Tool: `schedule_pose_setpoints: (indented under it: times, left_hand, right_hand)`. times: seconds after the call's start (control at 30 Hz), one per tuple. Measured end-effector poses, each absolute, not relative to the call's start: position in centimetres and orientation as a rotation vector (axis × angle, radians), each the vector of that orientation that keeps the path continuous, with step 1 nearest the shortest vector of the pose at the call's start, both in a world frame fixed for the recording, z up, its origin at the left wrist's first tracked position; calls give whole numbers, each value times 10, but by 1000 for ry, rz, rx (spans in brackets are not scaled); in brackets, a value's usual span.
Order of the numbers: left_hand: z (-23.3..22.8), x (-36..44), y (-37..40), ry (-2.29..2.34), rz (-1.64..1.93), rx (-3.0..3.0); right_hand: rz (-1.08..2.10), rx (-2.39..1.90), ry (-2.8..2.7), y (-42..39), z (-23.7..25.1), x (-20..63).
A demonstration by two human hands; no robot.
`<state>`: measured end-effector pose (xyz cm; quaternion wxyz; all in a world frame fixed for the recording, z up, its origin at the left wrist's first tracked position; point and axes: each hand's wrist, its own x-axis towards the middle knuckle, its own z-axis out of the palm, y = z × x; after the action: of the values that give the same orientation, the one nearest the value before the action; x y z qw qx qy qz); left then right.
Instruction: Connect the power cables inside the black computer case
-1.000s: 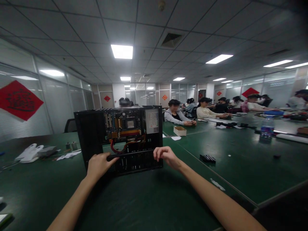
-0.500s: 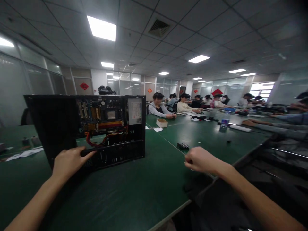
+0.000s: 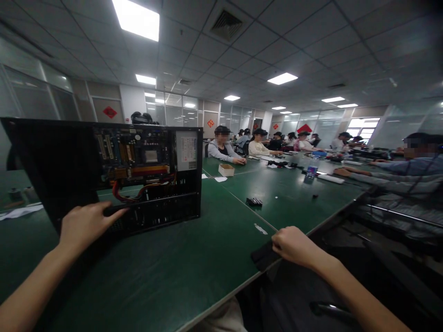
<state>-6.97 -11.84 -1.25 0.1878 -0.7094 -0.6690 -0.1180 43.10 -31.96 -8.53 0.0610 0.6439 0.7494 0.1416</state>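
Observation:
The open side of a black computer case (image 3: 173, 213) faces me on the green table (image 3: 194, 249), its motherboard (image 3: 138, 157) and bundled cables (image 3: 136, 193) showing. My left hand (image 3: 85, 223) is closed around a dark bar (image 3: 116, 210) that crosses the lower part of this side. At the table's near edge, my right hand (image 3: 294, 244) makes a fist over a flat black piece (image 3: 263, 256), which looks like cloth. The fist hides part of it. A whitish scrap (image 3: 260, 229) lies just beyond that hand, and a small black part with metal strips (image 3: 254, 202) sits farther back.
A small open box (image 3: 226, 170), a bottle (image 3: 311, 170) and a white bar-shaped item (image 3: 330, 178) stand or lie farther along the table. Several seated people line both sides. A dark chair (image 3: 311, 295) is at my right, below the table edge.
My right hand has shifted toward the near table edge, uncovering the whitish scrap. My left hand stays on the bar. The view has turned slightly, moving the case left and up in the picture.

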Motion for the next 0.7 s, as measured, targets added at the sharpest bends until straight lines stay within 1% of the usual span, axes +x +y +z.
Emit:
schedule_pose_setpoints:
  times: [0.13, 0.23, 0.3, 0.33, 0.37, 0.4, 0.47, 0.5, 0.57, 0.63, 0.7]
  left_hand:
    - [-11, -68, -119, -1875, -334, -1994]
    - [-9, -66, -121, -1870, -334, -2012]
    - [-8, -66, -122, -1859, -339, -2019]
    - [-8, -66, -123, -1857, -342, -2019]
    - [-8, -66, -123, -1858, -343, -2017]
    - [-7, -65, -123, -1859, -343, -2020]
    - [-7, -65, -123, -1859, -337, -2028]
    - [-7, -65, -124, -1858, -331, -2029]
    - [-6, -64, -124, -1856, -317, -2020]
    - [-6, -64, -125, -1851, -304, -2009]
    - [-6, -64, -126, -1839, -299, -2002]
  right_hand:
    - [371, 1893, 2396, -328, -90, 424]
    - [476, 2099, 2210, -331, -86, 449]
    - [439, 2282, 2225, -332, -84, 470]
    - [345, 2404, 2290, -333, -84, 476]
    - [170, 2529, 2379, -334, -84, 479]
    - [-85, 2631, 2483, -334, -85, 478]
    - [-765, 2671, 2694, -332, -89, 465]
    - [-1118, 2601, 2784, -330, -92, 454]
    - [-1702, 2355, 2943, -324, -96, 432]
    - [-2137, 2060, 3028, -317, -99, 412]
    - [-2430, 1799, 3033, -312, -98, 396]
